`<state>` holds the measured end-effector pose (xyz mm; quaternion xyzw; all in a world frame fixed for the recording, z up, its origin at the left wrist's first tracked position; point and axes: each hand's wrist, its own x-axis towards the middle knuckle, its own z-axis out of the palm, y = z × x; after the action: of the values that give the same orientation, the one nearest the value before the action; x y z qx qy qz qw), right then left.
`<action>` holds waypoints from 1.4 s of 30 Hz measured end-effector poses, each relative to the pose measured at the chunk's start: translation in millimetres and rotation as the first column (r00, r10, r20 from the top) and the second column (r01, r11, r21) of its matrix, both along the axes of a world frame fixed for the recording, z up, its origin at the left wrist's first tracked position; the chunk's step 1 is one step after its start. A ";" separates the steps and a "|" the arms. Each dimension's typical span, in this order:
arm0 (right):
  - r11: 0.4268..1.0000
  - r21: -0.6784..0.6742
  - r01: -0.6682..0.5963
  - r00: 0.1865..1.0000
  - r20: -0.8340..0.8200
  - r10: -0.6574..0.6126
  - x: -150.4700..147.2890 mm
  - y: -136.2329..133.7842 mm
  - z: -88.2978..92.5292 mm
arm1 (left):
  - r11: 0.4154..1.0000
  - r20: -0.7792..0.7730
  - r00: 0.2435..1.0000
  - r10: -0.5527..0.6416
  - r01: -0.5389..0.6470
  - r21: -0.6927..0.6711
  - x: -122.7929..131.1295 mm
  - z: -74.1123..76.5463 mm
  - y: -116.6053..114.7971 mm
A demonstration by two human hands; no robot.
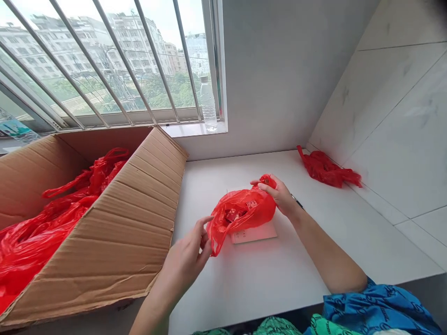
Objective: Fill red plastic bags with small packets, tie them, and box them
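Note:
A thin red plastic bag (pixel 256 211) is spread between my two hands above a white countertop (pixel 251 284). Through its mouth I see small red packets (pixel 234 213) with printed characters, too small to read. My right hand (pixel 279 195) grips the gathered upper right part of the bag, its fingers bent round the plastic. At the bag's left edge, beside a drooping handle loop, is my left hand (pixel 188 249); its fingers are curled against the plastic. A pale printed booklet or card (pixel 258 235) lies under the bag, partly covered by it.
To the left stands an open cardboard box (pixel 115 242), with red plastic bags (pixel 59 218) inside. Another red bag (pixel 326 168) lies crumpled by the right wall. A dark pen-like object (pixel 296 201) shows behind my right forearm. One clear bottle (pixel 208 104) stands on the barred window's sill.

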<state>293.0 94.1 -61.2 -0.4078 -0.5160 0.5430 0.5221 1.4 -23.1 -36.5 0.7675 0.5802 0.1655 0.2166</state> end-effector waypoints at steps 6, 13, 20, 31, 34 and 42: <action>0.981 0.191 0.038 0.997 -0.077 -0.024 -17.2 -2.6 38.5 | 0.965 -0.036 0.967 0.252 -0.249 0.085 10.9 28.8 8.2; 0.976 0.217 -0.009 0.996 -0.086 0.028 -12.0 -4.1 49.2 | 0.988 -0.210 0.978 -0.017 -0.016 -0.155 16.9 -2.1 9.5; 0.976 0.206 0.074 0.983 -0.178 -0.037 -10.2 -5.5 55.5 | 0.983 -0.274 0.945 0.179 -0.184 0.008 35.3 26.3 22.1; 0.973 0.166 0.159 0.987 -0.059 -0.151 -8.7 1.5 47.1 | 0.913 0.148 0.955 0.256 -0.289 0.288 19.6 20.2 20.6; 0.963 0.247 0.102 0.984 0.115 -0.134 -11.7 -1.0 41.9 | 0.780 0.431 0.883 0.185 -0.399 0.482 32.7 48.4 28.7; 0.898 0.399 -0.186 0.845 0.532 -0.061 -38.4 -38.1 60.9 | 0.728 0.347 0.906 -0.241 -0.067 0.682 65.8 58.8 58.8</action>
<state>254.6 55.9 -0.3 -0.3970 -0.7615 0.2965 0.4179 67.2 35.6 22.3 0.7668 0.3822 0.5136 0.0462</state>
